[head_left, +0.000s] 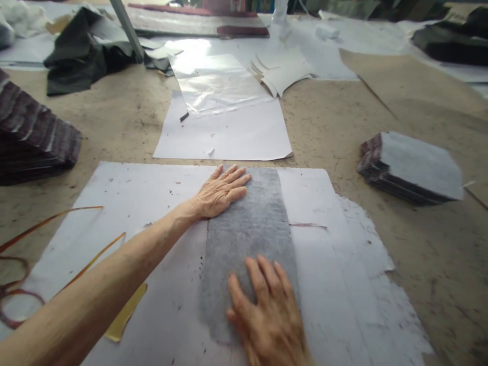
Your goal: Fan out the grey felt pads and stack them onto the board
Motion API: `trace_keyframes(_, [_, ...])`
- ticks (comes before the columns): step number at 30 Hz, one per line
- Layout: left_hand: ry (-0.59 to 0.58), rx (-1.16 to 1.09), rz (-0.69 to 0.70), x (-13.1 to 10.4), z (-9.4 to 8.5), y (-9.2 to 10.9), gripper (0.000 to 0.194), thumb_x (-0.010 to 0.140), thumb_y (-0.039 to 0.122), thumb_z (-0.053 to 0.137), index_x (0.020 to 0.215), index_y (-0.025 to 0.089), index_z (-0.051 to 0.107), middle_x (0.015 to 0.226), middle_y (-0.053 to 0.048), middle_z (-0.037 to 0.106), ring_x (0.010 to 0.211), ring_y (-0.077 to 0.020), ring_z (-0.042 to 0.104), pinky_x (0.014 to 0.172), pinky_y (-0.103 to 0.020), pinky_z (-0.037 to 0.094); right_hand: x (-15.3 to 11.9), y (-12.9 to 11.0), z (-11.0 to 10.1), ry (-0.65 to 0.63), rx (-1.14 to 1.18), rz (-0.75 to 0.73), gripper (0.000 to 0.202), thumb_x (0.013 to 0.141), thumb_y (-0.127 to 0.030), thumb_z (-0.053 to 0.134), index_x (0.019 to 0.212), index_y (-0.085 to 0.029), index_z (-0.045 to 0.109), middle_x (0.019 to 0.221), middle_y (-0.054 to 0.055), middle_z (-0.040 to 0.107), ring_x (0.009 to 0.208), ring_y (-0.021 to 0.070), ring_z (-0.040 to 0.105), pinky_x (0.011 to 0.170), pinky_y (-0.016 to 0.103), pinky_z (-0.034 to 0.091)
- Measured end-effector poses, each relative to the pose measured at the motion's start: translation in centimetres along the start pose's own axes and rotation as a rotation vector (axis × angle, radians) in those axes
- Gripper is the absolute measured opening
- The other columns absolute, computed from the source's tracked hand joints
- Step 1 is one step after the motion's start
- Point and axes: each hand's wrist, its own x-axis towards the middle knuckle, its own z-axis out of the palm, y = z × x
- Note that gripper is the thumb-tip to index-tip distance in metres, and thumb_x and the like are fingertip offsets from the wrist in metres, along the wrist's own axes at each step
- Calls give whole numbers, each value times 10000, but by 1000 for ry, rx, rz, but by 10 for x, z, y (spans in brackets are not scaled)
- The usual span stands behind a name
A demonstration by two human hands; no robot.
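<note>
sheet (249,234) flat underneath, left grip (222,193) spread at far end, right grip (269,312) spread nearer

This is a workshop handling flat sheet material. The broad bench (316,127) is scuffed and flecked with debris. Layered stacks of cut pieces stand at nine o'clock (36,134) and three o'clock (419,165). Crumpled dark material (82,53) lies toward ten-thirty, curling pale offcuts (284,71) near twelve-thirty, loose narrow strips (91,262) near eight, and a ragged-edged white sheet (152,190) across six.
</note>
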Motion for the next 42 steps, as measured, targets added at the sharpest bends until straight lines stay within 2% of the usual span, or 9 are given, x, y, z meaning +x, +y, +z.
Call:
trace_keyframes(3, [-11,19,-7,0,-1,2,493,930,392,145,1380,223,256,1481,-18,179,1361,-147,63,1101,-399,-2,-17,-6,-1,-35,-6,-67,238,818,-341,527,987,-222,646,1061,104,607,1055,259,508,899,426,390])
trace_keyframes(6, [-6,13,-15,0,-2,2,489,933,386,133,1381,231,255,1482,-14,181,1360,-141,66,1103,-392,-2,-18,-8,0,67,32,-13,249,809,-360,544,1006,-246,646,1065,94,604,1061,264,503,917,439,367])
trace_keyframes(11, [-1,48,-4,1,1,0,507,929,415,120,1385,231,244,1485,-25,175,1361,-152,62,1103,-401,1,-39,-26,24,202,15,27,397,911,-368,309,794,-216,656,900,82,642,945,227,542,908,426,342])
trace_keyframes(14, [5,78,3,1,2,1,519,923,440,130,1385,232,245,1486,-29,173,1361,-161,71,1103,-410,8,-44,-32,24,291,-1,55,516,927,-404,219,696,-213,639,811,86,631,858,212,551,864,419,364])
trace_keyframes(19, [-7,43,-17,1,0,1,510,927,425,109,1385,243,239,1487,-15,165,1361,-146,62,1104,-403,7,-31,-24,9,81,70,13,348,882,-440,393,946,-224,659,1016,80,634,1018,254,525,935,444,330])
trace_keyframes(26, [-2,51,-14,2,2,-1,498,925,424,134,1376,253,255,1486,4,171,1360,-143,74,1104,-400,10,-26,-26,12,239,155,19,462,902,-456,327,737,-159,640,810,81,652,893,229,559,928,444,352])
trace_keyframes(32, [10,70,-13,1,2,1,506,925,419,141,1382,234,252,1481,-29,197,1360,-161,85,1104,-409,26,-19,-22,15,90,170,-100,368,896,-399,379,885,-151,652,969,90,647,998,260,530,946,465,334])
trace_keyframes(37, [23,69,-4,1,2,1,502,926,420,146,1377,236,269,1478,-28,209,1358,-160,101,1105,-409,30,-6,-15,9,197,277,-151,420,914,-401,345,746,-147,634,763,64,638,835,196,558,889,401,387])
trace_keyframes(42, [27,73,-6,1,2,1,503,928,416,147,1381,227,260,1479,-35,204,1359,-168,99,1104,-417,37,16,-5,4,11,159,-114,311,865,-353,471,1013,-127,626,1048,102,629,1006,254,518,887,422,382])
